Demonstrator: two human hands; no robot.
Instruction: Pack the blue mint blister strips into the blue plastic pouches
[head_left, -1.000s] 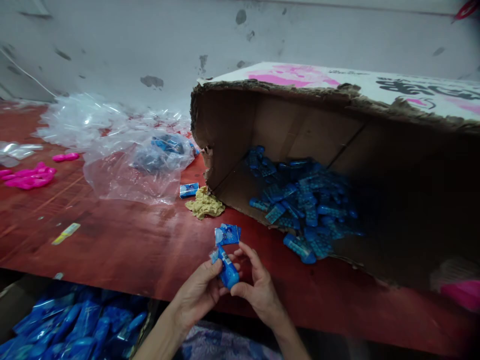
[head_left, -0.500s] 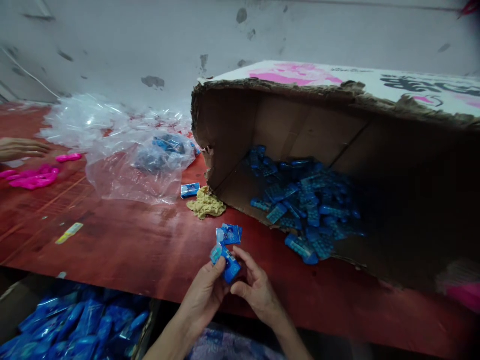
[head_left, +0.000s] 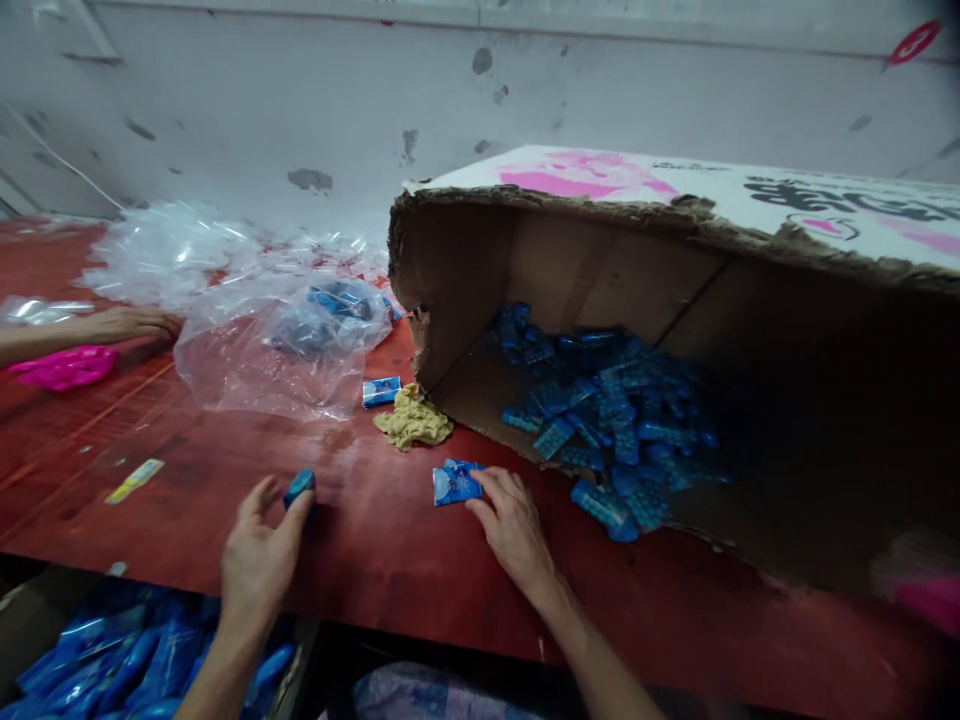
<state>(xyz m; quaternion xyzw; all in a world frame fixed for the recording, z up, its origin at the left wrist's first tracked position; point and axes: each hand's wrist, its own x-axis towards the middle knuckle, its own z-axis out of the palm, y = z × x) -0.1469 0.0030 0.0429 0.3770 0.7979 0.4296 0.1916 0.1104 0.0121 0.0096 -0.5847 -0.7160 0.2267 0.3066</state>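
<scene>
My left hand (head_left: 259, 555) is out over the red table's front edge, pinching a small blue item (head_left: 298, 487) between thumb and fingers. My right hand (head_left: 511, 525) lies on the table with its fingertips on a stack of small blue printed sachets (head_left: 455, 483). Just to the right, a big cardboard box (head_left: 675, 300) lies on its side with many blue plastic pieces (head_left: 607, 410) spilling toward its open mouth.
A yellowish crumpled rag (head_left: 412, 418) and a lone blue sachet (head_left: 381, 391) lie by the box corner. Clear plastic bags (head_left: 255, 320) cover the back left. Another person's hand (head_left: 135, 324) rests near pink items (head_left: 64, 366). Blue packed goods (head_left: 112, 660) fill a bin below the table (head_left: 360, 540).
My hands have parted: the left swung out to the left with the blue item, the right reached forward onto the sachets. The other person's hand moved further in from the left.
</scene>
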